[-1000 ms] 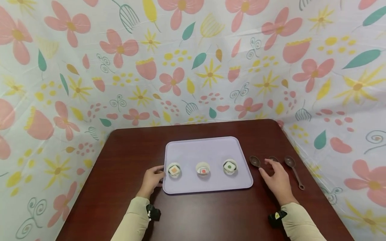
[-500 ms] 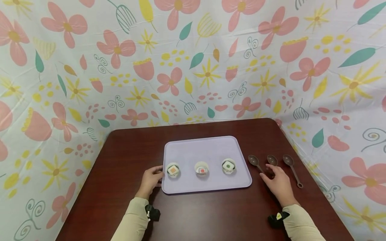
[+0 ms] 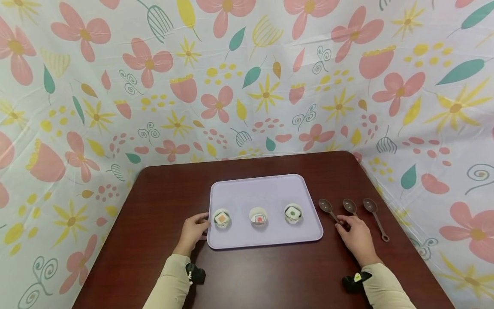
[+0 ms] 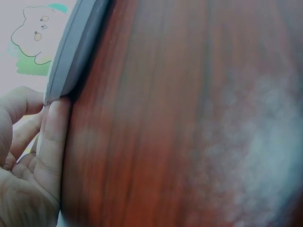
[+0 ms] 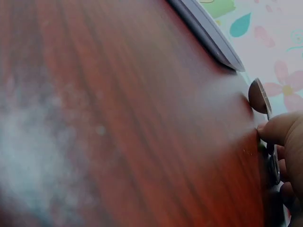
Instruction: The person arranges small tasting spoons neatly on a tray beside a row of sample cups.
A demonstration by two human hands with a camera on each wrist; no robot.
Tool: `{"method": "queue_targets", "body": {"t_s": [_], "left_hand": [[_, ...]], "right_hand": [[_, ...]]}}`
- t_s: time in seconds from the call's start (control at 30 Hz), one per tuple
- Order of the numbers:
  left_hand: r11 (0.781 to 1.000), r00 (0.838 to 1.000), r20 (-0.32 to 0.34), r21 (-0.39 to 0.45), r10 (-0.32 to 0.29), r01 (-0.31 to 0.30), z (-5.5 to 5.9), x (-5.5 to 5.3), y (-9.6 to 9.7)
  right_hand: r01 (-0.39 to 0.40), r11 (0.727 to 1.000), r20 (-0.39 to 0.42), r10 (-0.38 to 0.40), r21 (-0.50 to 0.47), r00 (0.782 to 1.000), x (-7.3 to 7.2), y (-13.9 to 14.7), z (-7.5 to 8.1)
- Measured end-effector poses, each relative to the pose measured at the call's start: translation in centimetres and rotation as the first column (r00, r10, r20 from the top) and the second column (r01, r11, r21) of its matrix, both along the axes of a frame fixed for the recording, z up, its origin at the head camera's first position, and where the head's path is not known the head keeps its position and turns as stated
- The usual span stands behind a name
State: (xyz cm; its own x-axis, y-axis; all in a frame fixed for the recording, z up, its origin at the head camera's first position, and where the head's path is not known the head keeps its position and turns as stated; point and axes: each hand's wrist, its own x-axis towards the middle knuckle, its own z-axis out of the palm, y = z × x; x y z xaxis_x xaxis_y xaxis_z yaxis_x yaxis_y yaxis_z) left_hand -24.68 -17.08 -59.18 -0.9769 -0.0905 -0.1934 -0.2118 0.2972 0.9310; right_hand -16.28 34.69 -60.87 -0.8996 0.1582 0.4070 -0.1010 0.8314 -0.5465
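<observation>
Floral cloth (image 3: 231,141) backs a dark worktop (image 3: 247,274) in the head view; three small cups (image 3: 257,211) stand on a lilac tray (image 3: 254,191) between left hand (image 3: 191,233) and right hand (image 3: 358,241), the near spoon (image 3: 325,205) just right of it, two other spoons (image 3: 349,205) beyond. Left wrist view: fingers pinch the tray's rim. Right wrist view: fingers pinch the near spoon's handle.

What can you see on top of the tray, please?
Three cups sit on the tray, each containing a white piece marked orange, red or green. The tray surface beneath the cups is covered.
</observation>
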Motion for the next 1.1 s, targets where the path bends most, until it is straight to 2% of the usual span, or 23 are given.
{"method": "queue_targets", "body": {"t_s": [0.33, 0.6, 0.93, 1.1], "left_hand": [[1.0, 1.0, -0.006, 0.007, 0.007, -0.007, 0.0, 0.1, 0.0], [1.0, 1.0, -0.013, 0.014, 0.007, -0.007, -0.2, 0.0, 0.1], [1.0, 1.0, -0.006, 0.009, 0.011, -0.011, -0.2, 0.0, 0.1], [1.0, 1.0, -0.008, 0.008, 0.012, -0.012, -0.4, 0.1, 0.1]], "right_hand": [[-0.005, 1.0, -0.037, 0.005, 0.02, 0.999, 0.2, 0.0, 0.5], [0.0, 1.0, -0.028, 0.0, 0.028, 1.0, 0.1, 0.0, 1.0], [-0.03, 0.999, 0.017, 0.03, 0.025, 0.999, -0.7, 0.1, 2.4], [-0.034, 0.999, 0.01, 0.034, 0.022, 0.999, -1.0, 0.2, 3.0]]}}
